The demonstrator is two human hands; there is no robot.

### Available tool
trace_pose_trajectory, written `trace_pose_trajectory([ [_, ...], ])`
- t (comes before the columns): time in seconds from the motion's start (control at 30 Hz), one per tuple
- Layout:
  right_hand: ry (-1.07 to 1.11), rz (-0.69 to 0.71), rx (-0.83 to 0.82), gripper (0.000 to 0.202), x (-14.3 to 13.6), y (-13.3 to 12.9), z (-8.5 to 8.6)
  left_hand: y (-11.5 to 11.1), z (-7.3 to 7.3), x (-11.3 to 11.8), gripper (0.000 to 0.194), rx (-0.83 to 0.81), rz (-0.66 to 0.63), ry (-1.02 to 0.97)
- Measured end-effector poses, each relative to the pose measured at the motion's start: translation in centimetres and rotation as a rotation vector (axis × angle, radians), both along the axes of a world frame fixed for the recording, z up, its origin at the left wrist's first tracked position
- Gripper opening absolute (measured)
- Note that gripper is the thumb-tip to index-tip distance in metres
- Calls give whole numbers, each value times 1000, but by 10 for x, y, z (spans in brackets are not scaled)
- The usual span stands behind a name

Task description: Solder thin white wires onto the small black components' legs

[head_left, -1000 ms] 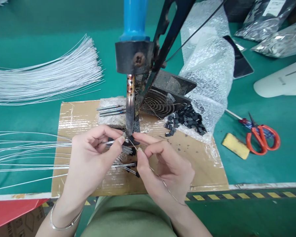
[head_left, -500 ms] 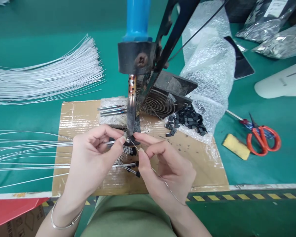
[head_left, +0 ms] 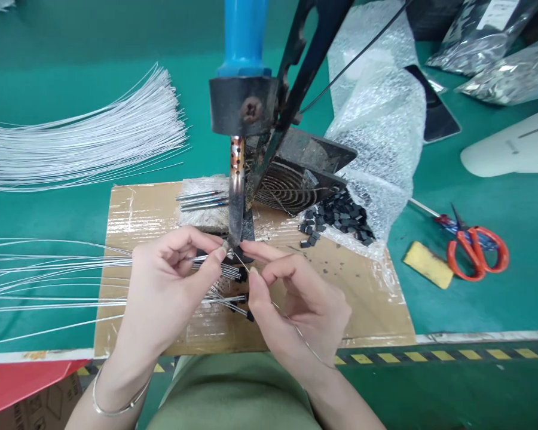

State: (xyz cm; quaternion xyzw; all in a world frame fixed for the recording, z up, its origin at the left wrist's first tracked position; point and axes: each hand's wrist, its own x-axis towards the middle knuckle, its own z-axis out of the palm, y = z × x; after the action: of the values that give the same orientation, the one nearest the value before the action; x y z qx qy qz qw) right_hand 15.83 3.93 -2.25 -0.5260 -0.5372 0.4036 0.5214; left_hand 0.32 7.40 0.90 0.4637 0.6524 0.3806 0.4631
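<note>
A blue-handled soldering iron [head_left: 237, 203] hangs in a black stand, its tip pointing down between my hands. My left hand [head_left: 165, 283] is closed in a pinch right by the tip, on what looks like a white wire; its end is mostly hidden by the fingers. Thumb and fingers of my right hand [head_left: 302, 298] pinch a thin strand of solder wire [head_left: 308, 344], which runs from the tip back across the palm. Beneath my left hand lie several white wires [head_left: 112, 261], some with black ends [head_left: 242, 275].
A cardboard sheet [head_left: 367, 310] covers the work spot. Behind the iron stand a round-grilled fan [head_left: 291, 186] and several black pieces [head_left: 341, 218] on bubble wrap [head_left: 376, 131]. Orange scissors [head_left: 475, 254] and a yellow sponge [head_left: 428, 264] lie right; a wire bundle [head_left: 94, 137] lies left.
The whole view has shifted slightly, so the iron appears a little further left. Both hands keep their pinch at the tip with hardly any movement.
</note>
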Motion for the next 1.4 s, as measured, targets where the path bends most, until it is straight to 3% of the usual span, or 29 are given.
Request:
trace_pose_trajectory([
  [1.4, -15, -3, 22, 20, 1, 0, 1, -2, 1, 0, 9, 11, -8, -17],
])
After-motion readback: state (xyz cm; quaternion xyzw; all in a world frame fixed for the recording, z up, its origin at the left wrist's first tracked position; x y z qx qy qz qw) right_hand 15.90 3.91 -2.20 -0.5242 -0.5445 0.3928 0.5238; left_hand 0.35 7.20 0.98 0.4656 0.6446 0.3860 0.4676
